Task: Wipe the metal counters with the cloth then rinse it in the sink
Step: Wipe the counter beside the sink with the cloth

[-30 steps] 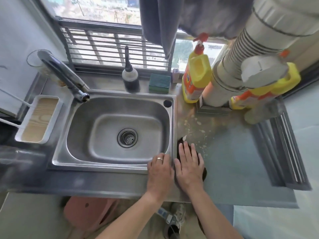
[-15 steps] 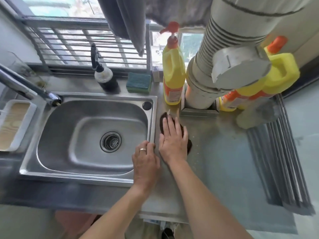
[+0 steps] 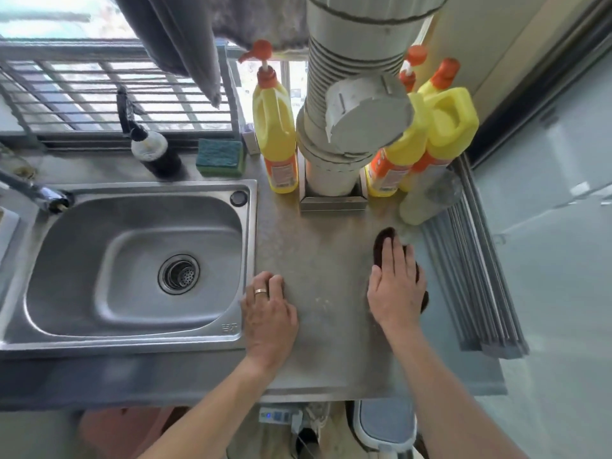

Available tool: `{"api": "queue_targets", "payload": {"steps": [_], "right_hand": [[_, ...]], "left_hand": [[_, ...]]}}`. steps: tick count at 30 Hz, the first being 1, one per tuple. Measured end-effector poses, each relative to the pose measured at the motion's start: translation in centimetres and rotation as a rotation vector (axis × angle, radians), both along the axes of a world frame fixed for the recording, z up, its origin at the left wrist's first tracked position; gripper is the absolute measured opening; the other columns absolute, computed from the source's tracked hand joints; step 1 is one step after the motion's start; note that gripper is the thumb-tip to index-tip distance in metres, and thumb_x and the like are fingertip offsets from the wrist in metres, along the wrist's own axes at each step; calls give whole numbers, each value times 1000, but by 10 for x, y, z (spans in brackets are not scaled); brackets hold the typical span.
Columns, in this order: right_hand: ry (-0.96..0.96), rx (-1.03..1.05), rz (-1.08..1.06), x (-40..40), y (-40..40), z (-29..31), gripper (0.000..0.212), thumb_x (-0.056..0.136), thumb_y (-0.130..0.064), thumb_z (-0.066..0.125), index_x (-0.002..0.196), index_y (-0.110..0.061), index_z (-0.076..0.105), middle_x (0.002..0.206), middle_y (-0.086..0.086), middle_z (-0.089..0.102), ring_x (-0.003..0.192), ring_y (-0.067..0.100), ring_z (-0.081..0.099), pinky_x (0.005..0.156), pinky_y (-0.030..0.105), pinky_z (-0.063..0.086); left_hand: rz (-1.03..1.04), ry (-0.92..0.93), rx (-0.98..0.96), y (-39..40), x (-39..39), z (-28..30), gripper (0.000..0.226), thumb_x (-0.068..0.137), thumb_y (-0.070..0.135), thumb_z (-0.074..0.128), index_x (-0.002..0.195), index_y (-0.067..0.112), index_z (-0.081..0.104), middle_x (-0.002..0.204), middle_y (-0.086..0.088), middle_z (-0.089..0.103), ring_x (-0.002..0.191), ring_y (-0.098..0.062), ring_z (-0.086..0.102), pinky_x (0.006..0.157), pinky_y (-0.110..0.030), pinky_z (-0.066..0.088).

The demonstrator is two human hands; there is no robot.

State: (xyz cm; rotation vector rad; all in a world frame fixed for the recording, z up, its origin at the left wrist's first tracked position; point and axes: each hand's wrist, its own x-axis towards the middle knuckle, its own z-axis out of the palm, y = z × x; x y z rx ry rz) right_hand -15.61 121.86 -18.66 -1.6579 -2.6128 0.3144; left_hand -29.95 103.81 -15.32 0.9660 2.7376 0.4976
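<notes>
A dark brown cloth (image 3: 384,238) lies flat on the metal counter (image 3: 328,246), right of the sink (image 3: 109,256). My right hand (image 3: 397,286) presses palm-down on the cloth with fingers spread, covering most of it. My left hand (image 3: 268,314) rests flat on the counter at the sink's right rim, a ring on one finger, holding nothing. The sink basin looks dry and holds nothing; the faucet spout (image 3: 43,195) reaches in from the left.
Yellow detergent bottles (image 3: 275,134) (image 3: 430,134) flank a grey ribbed pipe (image 3: 347,104) at the back. A green sponge (image 3: 220,157) and black dispenser (image 3: 152,150) sit behind the sink. A roll-up drying rack (image 3: 470,279) lies on the counter's right edge, next to a clear bottle (image 3: 427,200).
My right hand has slid the cloth from beside the sink rim up toward the pipe, then across to the right side of the counter. My left hand stayed by the sink edge.
</notes>
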Motion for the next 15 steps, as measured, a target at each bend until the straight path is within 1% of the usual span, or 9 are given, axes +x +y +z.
{"api": "queue_targets", "payload": {"steps": [3, 6, 9, 12, 15], "right_hand": [[4, -42, -51, 2, 0, 2, 61, 107, -36, 33, 164, -19, 21, 172, 2, 21, 159, 23, 16, 124, 49, 23], [31, -65, -84, -8, -20, 4, 61, 106, -36, 33, 164, -20, 20, 173, 0, 16, 160, 23, 12, 123, 49, 20], [55, -46, 9, -14, -56, 3, 64, 103, -37, 33, 164, -22, 21, 173, -2, 15, 160, 22, 14, 122, 48, 21], [73, -55, 74, -24, -93, 1, 67, 102, -36, 41, 164, -23, 21, 173, -3, 15, 159, 21, 15, 123, 47, 22], [76, -77, 140, -40, -129, 2, 70, 100, -37, 42, 165, -25, 19, 173, -5, 13, 160, 20, 12, 124, 46, 20]], "left_hand": [[-22, 10, 11, 5, 8, 3, 39, 73, 9, 62, 111, 16, 59, 125, -4, 54, 120, -26, 48, 94, -40, 41], [-28, -3, 42, 6, 12, 5, 40, 75, 4, 61, 113, 17, 60, 125, -2, 55, 122, -23, 46, 94, -39, 42], [-26, 15, 68, 2, 9, 4, 40, 76, -2, 60, 113, 14, 61, 124, -5, 56, 119, -25, 48, 95, -37, 41], [-10, 13, 58, -6, 1, 3, 41, 79, -6, 56, 116, 12, 60, 125, -6, 56, 118, -28, 50, 96, -39, 43], [17, -1, 56, -20, -6, 4, 41, 81, -7, 55, 116, 13, 60, 126, -5, 56, 118, -27, 50, 92, -39, 44]]}}
